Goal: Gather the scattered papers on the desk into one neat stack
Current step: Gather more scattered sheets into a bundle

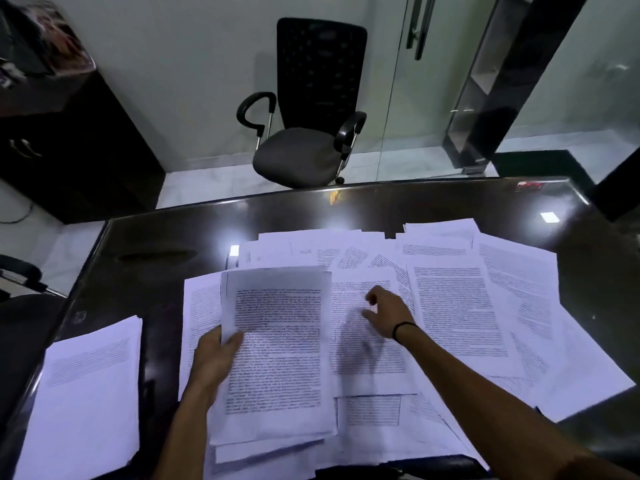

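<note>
One dark glossy counter (450,202) carries the paper. One separate stack of white printed sheets (86,393) lies at its left side. One held sheaf of printed sheets (277,341) is lifted above the rest. The loose white printed sheets (460,306) overlap too much to count exactly; well over ten show. Two bare hands are in view, left hand (211,358) and right hand (388,313). One black thin wristband (403,329) circles the right wrist. One black mesh-backed office chair (311,109) stands beyond the counter.

Dark glossy desk (166,237), scattered papers (460,306) across it, separate stack (86,393) at left
</note>
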Action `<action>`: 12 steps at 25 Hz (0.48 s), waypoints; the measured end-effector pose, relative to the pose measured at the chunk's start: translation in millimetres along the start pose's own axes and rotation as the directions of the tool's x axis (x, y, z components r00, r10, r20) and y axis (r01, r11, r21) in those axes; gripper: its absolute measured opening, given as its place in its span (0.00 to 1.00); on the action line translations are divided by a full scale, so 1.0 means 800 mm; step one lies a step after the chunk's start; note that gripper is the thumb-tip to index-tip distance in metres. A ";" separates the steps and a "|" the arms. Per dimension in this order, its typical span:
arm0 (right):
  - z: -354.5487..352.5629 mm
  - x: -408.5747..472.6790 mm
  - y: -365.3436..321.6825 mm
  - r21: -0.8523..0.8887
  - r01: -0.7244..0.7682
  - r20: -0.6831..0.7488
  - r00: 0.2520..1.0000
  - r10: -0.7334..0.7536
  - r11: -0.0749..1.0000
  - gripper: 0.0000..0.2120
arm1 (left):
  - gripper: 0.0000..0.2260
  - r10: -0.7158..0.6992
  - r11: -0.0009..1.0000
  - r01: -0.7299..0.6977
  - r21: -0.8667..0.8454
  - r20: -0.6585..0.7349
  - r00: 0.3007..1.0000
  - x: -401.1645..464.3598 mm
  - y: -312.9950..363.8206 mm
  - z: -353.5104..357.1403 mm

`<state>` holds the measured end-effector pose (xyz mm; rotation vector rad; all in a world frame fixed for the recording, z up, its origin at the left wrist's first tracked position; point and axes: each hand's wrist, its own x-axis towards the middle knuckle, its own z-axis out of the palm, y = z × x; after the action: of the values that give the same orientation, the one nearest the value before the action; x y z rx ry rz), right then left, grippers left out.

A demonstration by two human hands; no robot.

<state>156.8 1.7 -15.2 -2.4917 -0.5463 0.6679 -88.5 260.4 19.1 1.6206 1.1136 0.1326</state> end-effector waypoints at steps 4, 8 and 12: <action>-0.026 0.081 0.015 -0.206 0.069 0.158 0.987 -0.036 0.976 0.33 | 0.13 -0.015 0.999 0.018 0.042 -0.061 0.998 0.019 -0.007 -0.002; -0.021 0.145 0.005 -0.323 0.220 0.266 0.954 -0.135 0.920 0.44 | 0.12 -0.040 0.994 0.049 0.097 -0.102 0.994 0.005 0.019 0.018; -0.015 0.168 -0.002 -0.527 0.270 0.283 0.950 -0.133 0.806 0.44 | 0.12 -0.063 0.993 0.074 0.089 -0.128 0.990 -0.002 0.022 0.030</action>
<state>270.2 64.2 -52.2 -2.8368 -1.2428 0.8093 -64.5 243.5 24.9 1.6734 1.2873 0.1401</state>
